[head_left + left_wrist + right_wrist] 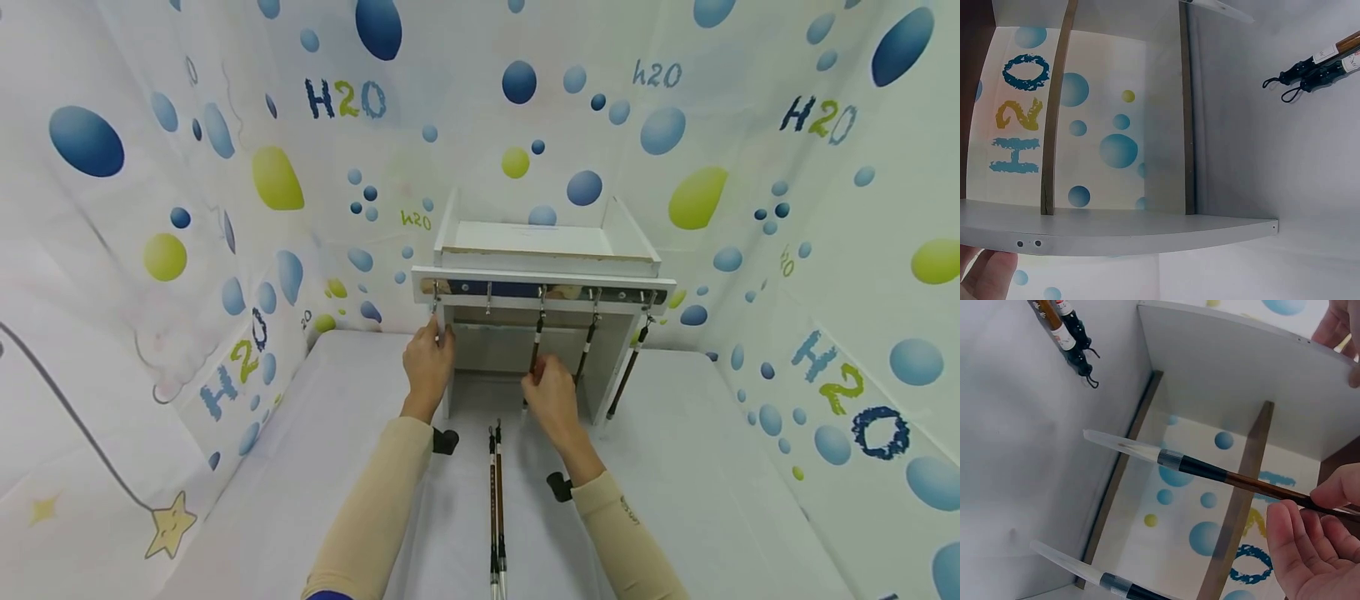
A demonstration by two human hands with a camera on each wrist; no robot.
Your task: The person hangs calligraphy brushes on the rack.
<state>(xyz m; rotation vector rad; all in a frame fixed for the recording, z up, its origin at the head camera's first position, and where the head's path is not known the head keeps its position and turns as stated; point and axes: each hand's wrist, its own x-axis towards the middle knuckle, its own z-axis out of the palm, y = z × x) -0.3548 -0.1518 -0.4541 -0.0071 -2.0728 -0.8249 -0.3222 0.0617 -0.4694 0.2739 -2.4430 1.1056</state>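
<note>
My right hand (551, 396) pinches the brown handle of a calligraphy brush (1260, 485) between thumb and fingers. That brush hangs from the middle hook (542, 293) of a white shelf rack (525, 275), its tip covered by a clear cap. My left hand (429, 367) is raised at the leftmost hook (435, 292), beside the rack's side panel (1116, 244); whether it pinches anything is hidden. To the right, a second hanging brush (588, 342) and a third hanging brush (630, 371) point downward. Nothing hangs on the second hook (489, 298) from the left.
Two brushes (496, 500) lie side by side on the white-covered table (345, 450) between my forearms, loops toward the rack. An open-topped tray (532, 240) forms the rack's top. Bubble-patterned curtain (480, 125) surrounds the table at the back and sides.
</note>
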